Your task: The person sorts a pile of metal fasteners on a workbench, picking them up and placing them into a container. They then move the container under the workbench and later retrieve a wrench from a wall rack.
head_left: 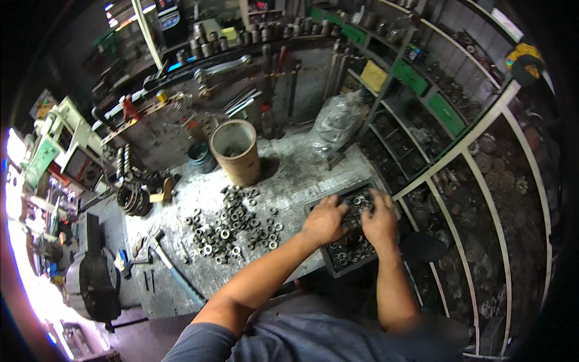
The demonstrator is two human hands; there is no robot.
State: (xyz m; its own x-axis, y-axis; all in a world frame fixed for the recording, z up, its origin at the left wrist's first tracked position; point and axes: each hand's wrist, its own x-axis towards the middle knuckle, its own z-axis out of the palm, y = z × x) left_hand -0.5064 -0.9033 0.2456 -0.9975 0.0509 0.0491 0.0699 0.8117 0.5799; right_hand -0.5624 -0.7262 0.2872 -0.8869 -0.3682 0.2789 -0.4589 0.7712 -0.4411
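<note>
Both hands are at a dark shallow tray point(336, 270) of small metal rings and nuts at the bench's right front edge. My left hand point(324, 222) reaches in over its left side, fingers apart and bent down toward the parts. Opposite it, my right hand point(380, 223) lies along the right side, thumb and fingers spread. No part shows in either hand, though the fingertips are partly hidden. Some greyish rings point(360, 201) are visible between the hands. Left of the tray, a loose pile of metal nuts and rings point(232, 226) covers the middle of the bench.
Behind the pile stand a tall tan bucket point(244, 172) and a small dark pot point(201, 158). A hammer point(175, 268) with a blue handle lies front left. A clear plastic bag point(338, 120) sits at the back right. Shelves with green drawers point(445, 113) rise along the right.
</note>
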